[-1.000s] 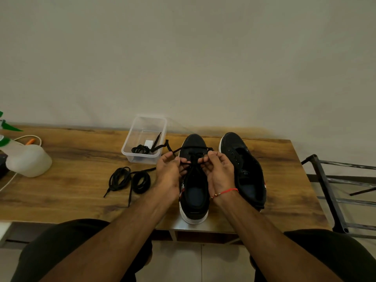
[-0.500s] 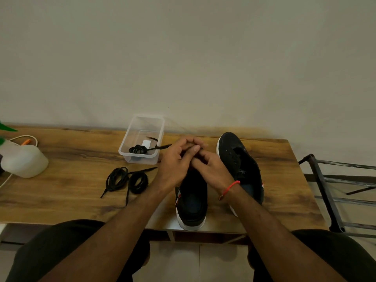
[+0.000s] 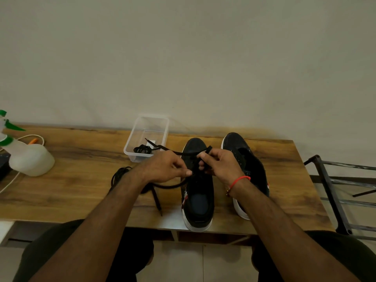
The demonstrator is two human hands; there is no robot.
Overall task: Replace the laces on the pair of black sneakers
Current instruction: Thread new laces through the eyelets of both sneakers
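Note:
Two black sneakers with white soles stand side by side on the wooden table, toes toward the wall. Over the left sneaker (image 3: 198,198), my left hand (image 3: 164,169) and my right hand (image 3: 218,165) each pinch part of a black lace (image 3: 183,153) above its eyelets. One end of that lace runs left toward a clear plastic box. The right sneaker (image 3: 242,157) has no lace in its eyelets and is partly hidden by my right wrist. A loose black lace (image 3: 156,195) lies on the table under my left forearm.
The clear plastic box (image 3: 162,127) at the back holds a coiled black lace (image 3: 142,149). A white spray bottle (image 3: 30,159) with a green nozzle stands at the far left beside a white cable. A dark metal rack (image 3: 329,190) stands beyond the table's right edge.
My hands were clasped together over the toe of the left sneaker half a second ago; now they have come apart and each holds the lace, pulled out to the left.

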